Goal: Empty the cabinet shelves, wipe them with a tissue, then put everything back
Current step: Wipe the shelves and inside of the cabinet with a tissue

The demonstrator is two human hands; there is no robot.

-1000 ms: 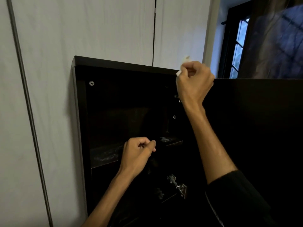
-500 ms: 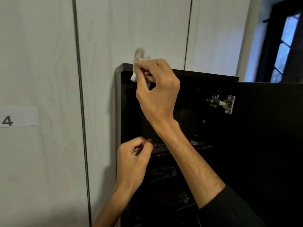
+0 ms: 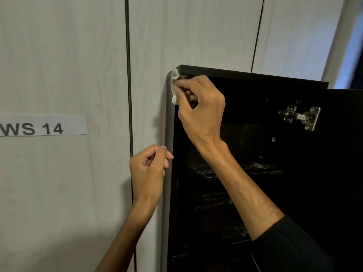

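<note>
Left hand (image 3: 148,169) hangs with fingers loosely curled around nothing, its fingertips just touching the front left edge of the dark cabinet (image 3: 255,77). Up and to the right, the right hand (image 3: 200,107) pinches a crumpled white tissue (image 3: 174,86) between thumb and fingers and presses it against the cabinet's top left corner, the tissue sticking out to the left of the knuckles. Half a second ago the tissue was raised just above that corner; now it sits lower, on the edge itself, and the left hand has moved from in front of the shelf to the cabinet's left edge. Left of the hands, a paper label (image 3: 42,125) printed "WS 14" lies flat on pale, wood-grained wall panels (image 3: 64,55) split by dark vertical seams. Inside the cabinet, a shelf (image 3: 255,169) shows whitish smears on its matte black surface. Farther right, a shiny metal hinge (image 3: 300,116) is screwed to the open door (image 3: 343,173).
</note>
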